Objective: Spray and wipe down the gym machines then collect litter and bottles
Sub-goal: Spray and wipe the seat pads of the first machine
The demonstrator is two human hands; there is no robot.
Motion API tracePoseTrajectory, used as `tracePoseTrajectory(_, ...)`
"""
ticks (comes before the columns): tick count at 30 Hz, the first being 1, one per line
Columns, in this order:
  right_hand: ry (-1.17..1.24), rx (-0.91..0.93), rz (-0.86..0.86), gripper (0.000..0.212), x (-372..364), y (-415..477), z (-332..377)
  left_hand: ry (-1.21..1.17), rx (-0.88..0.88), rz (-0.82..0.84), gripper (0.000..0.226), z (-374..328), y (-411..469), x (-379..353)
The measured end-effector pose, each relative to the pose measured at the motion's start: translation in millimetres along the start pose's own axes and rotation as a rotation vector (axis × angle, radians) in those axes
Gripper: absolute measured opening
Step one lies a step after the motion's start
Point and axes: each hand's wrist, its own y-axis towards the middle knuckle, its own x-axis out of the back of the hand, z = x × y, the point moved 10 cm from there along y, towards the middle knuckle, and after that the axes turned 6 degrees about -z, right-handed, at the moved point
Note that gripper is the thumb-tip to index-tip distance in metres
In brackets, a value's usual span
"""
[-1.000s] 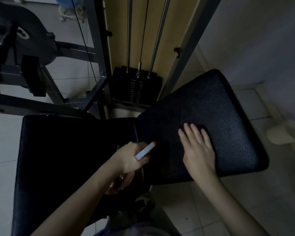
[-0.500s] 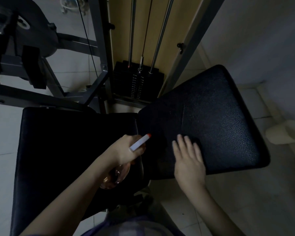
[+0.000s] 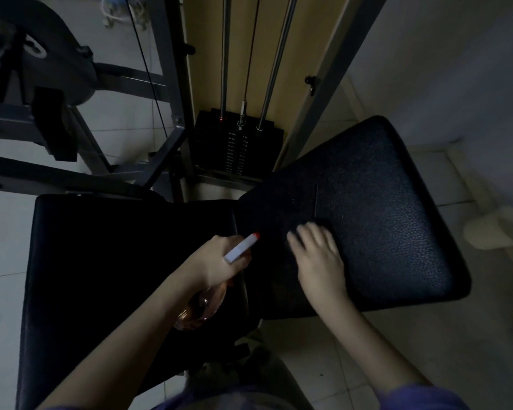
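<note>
My left hand (image 3: 216, 261) grips a clear spray bottle (image 3: 199, 309) whose white nozzle with a red tip (image 3: 241, 246) points up and right toward the machine's angled black pad (image 3: 382, 217). My right hand (image 3: 317, 255) lies flat on that pad's near left part, fingers extended. No cloth shows under it in the dim light. A second black pad (image 3: 116, 261) lies flat to the left, beneath my left arm.
The weight stack (image 3: 237, 149) with its guide rods and cable stands just behind the pads. Grey frame bars (image 3: 166, 84) and a black lever assembly (image 3: 51, 125) fill the upper left. A cream object (image 3: 495, 229) sits on the tiled floor by the right wall.
My right hand has slid leftward across the angled pad. My left hand with the spray bottle has risen slightly toward the pad's edge.
</note>
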Motion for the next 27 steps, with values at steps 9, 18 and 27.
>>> tracePoseTrajectory(9,-0.127,-0.046,-0.062,0.046,18,36,-34,-0.022,0.039,-0.028,0.038,13,10,2)
tracePoseTrajectory(18,0.072,0.146,0.106,0.035,-16,27,11,-0.018,0.044,-0.04,0.049,14,13,12)
tracePoseTrajectory(27,-0.062,0.077,0.304,0.053,-66,81,26,-0.062,0.086,-0.106,0.045,27,11,28)
